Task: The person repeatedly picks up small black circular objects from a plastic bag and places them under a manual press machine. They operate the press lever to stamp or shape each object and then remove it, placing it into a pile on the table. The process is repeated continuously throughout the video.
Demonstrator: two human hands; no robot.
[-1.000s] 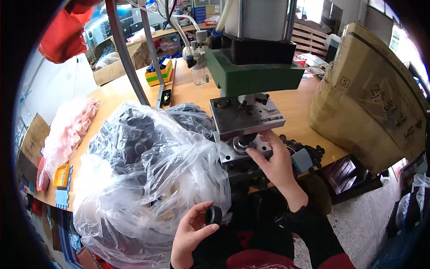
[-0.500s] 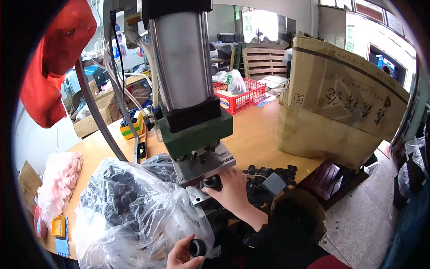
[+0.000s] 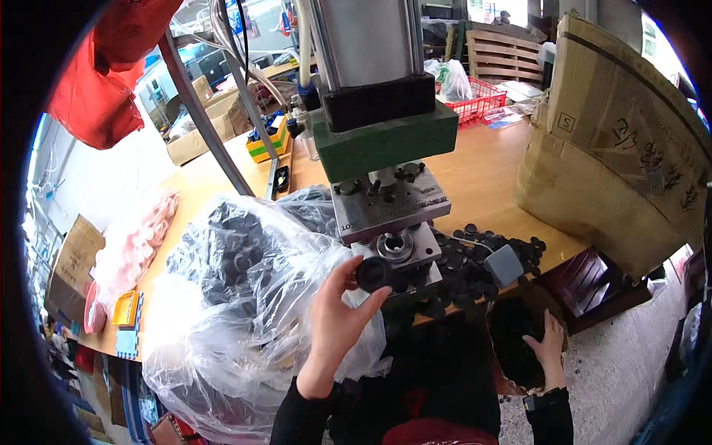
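Observation:
My left hand (image 3: 337, 315) pinches a black round cap (image 3: 373, 274) by its rim, its hollow side partly showing. It is held just in front of the round metal die (image 3: 395, 248) on the press's lower block. Above the die is the press's steel plate (image 3: 393, 204), with a gap between them. My right hand (image 3: 550, 343) is off to the right with fingers apart and nothing seen in them. It is at the edge of an open carton (image 3: 495, 363) whose inside is dark with black pieces.
A large clear plastic bag (image 3: 222, 356) of black parts lies left of the press. Several loose black discs (image 3: 463, 271) and a grey box-shaped piece (image 3: 503, 265) lie right of it. A big cardboard box (image 3: 593, 148) stands at the right. The press's green block (image 3: 386, 141) overhangs the die.
My right hand has left the press and moved right to the carton; the black piece it held is out of it. My left hand has risen to the die with its cap. The view has shifted.

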